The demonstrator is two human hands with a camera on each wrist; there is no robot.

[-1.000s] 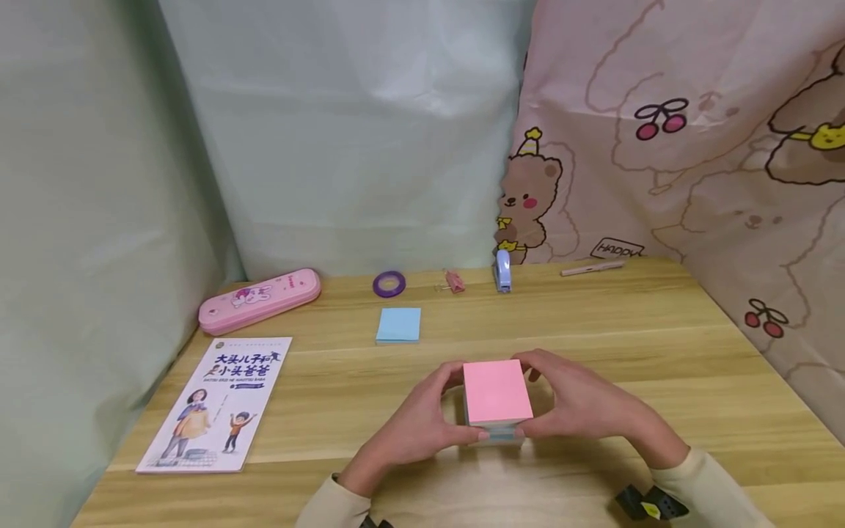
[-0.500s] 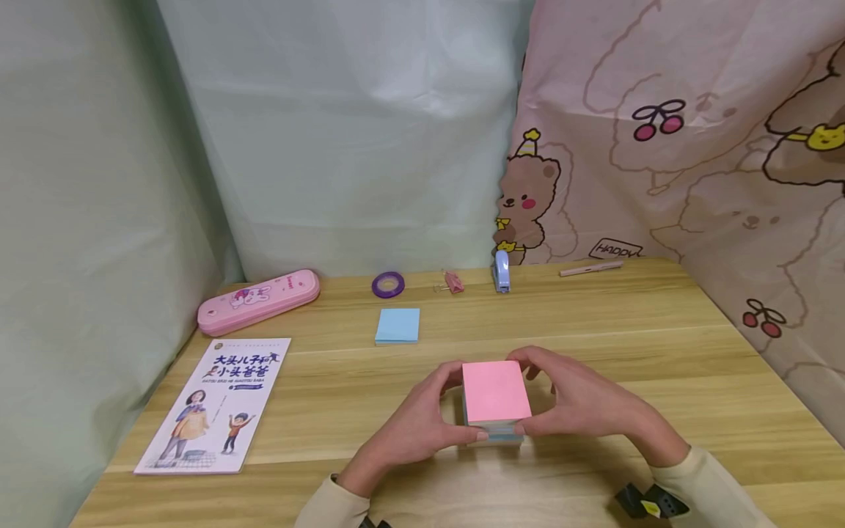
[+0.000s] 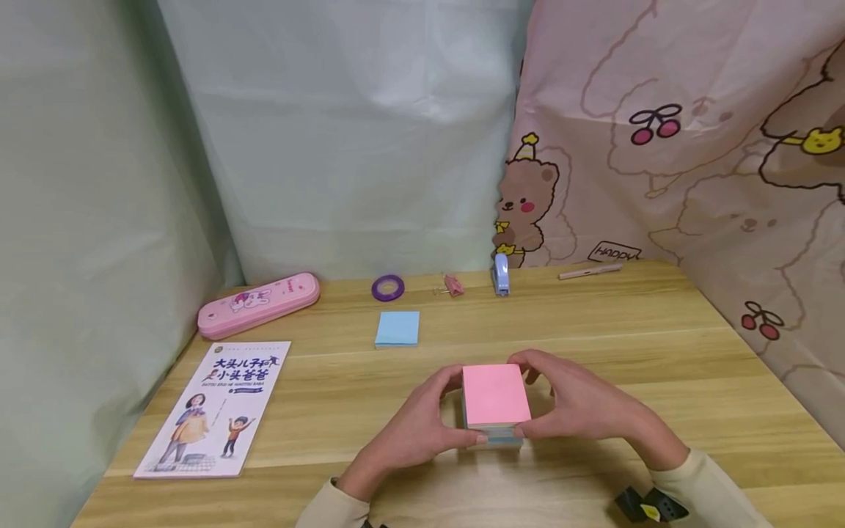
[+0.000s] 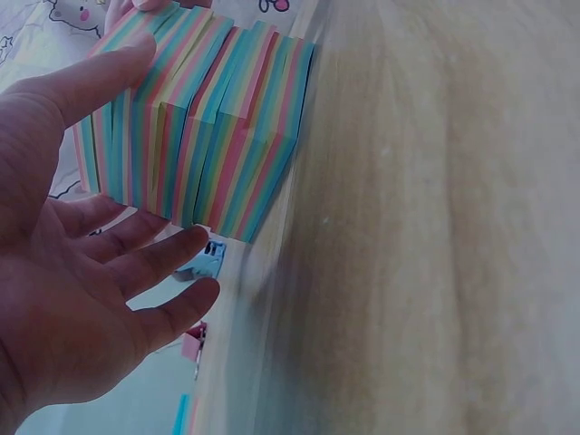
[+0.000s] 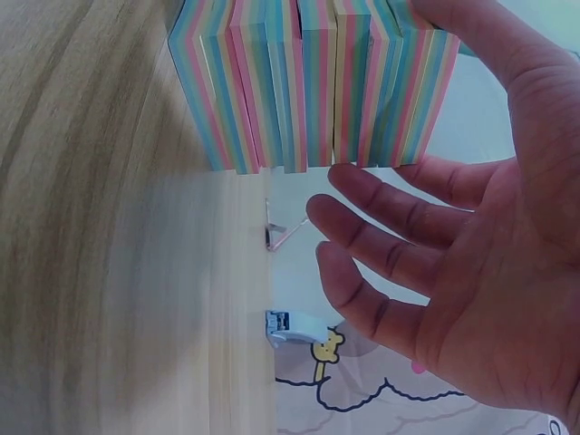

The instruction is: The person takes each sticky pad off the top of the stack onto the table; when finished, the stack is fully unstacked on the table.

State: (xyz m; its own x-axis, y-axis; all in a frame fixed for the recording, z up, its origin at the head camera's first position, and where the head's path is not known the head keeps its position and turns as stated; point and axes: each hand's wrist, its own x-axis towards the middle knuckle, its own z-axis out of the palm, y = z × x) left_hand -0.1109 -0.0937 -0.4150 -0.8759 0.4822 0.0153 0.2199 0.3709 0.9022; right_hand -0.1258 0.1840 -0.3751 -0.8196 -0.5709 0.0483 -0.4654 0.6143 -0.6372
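A thick block of sticky notes (image 3: 495, 394) with a pink top sheet stands on the wooden table (image 3: 660, 345). Its sides are striped pink, blue, yellow and green, and its pads sit slightly out of line (image 4: 195, 127) (image 5: 313, 82). My left hand (image 3: 432, 422) cups its left side and my right hand (image 3: 574, 403) its right side. Each thumb lies against the near edge. In the wrist views the left hand's fingers (image 4: 163, 258) and the right hand's fingers (image 5: 381, 236) are straight and spread just past the far side.
A blue sticky pad (image 3: 397, 328) lies behind the block. A pink pencil case (image 3: 259, 304) and a picture book (image 3: 214, 407) lie at the left. Along the back edge are purple tape (image 3: 387, 287), a pink binder clip (image 3: 452, 284), a blue stapler (image 3: 502, 273) and a pen (image 3: 590, 270).
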